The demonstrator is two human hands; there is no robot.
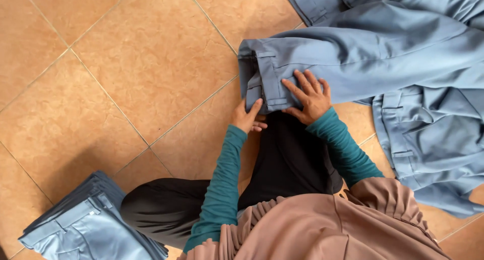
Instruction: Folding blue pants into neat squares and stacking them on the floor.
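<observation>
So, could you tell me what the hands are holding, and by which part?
The blue trousers, at the waistband end: the left hand grips its lower edge, and the right hand presses flat on top.

soft, even daylight is filling the whole view, and nothing is looking dim or burnt out. the tiled floor (126,63) is giving a weak, matte shine toward 10 o'clock, without hard glare. a soft shadow is lying on the tiles at 8 o'clock, beside the folded pile of trousers (85,224). the blue trousers (363,58) at 2 o'clock are showing gentle fold shadows. the focus is staying sharp everywhere; the edges are bending only slightly.
</observation>
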